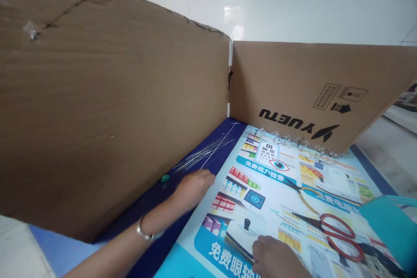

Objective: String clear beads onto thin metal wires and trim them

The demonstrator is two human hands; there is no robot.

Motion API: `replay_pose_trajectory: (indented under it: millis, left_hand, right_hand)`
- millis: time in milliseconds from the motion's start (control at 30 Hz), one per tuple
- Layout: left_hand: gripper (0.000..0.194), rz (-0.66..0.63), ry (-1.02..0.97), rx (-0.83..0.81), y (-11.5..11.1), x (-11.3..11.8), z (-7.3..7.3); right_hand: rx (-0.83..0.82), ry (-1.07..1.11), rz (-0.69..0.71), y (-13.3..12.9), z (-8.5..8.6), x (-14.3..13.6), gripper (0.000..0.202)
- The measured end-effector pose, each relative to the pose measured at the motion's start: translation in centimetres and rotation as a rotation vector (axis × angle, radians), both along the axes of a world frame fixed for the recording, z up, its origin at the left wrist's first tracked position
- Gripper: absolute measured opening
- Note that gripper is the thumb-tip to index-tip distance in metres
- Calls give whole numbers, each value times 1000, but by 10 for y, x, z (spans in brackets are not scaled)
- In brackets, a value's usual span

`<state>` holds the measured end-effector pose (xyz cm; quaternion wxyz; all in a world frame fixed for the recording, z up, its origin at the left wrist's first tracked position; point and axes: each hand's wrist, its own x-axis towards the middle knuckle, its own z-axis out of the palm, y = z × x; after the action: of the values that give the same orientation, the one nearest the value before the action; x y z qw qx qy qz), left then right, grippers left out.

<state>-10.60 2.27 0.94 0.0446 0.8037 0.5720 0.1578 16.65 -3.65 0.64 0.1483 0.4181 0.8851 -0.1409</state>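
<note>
My left hand (195,187), with a silver bangle on its wrist, is closed over the line where a dark blue strip (146,230) meets the printed poster sheet (185,243). Its fingertips face away, so whatever they hold is hidden. Just beyond it lies a bunch of thin clear strands (202,153). My right hand (275,255) is low over the sheet with curled fingers; I cannot make out anything in them. To its right lie red-handled scissors (339,230). Farther up is a yellow-handled cutting tool (302,191) with dark blades.
A tall cardboard panel (130,95) stands at the left and meets another panel (293,82) with printed lettering at the back. Small clear pieces (293,140) line its foot. A small green disc (165,178) lies beside the left panel. A turquoise object (391,221) is at the right.
</note>
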Motion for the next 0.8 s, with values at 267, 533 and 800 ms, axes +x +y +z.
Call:
replay_pose_trajectory:
  millis: [267,533,800]
  left_hand:
    - [23,382,250,-158,85,-56,-17]
    - [30,425,359,-256,110,-55,-26]
    - [29,496,331,-314,120,-66,-17]
  right_hand:
    - [-31,8,-49,-1,13,-3,13]
    - [-98,-35,-69,2,22,-6,16]
    - [-127,-46,-56,4,37,-10,18]
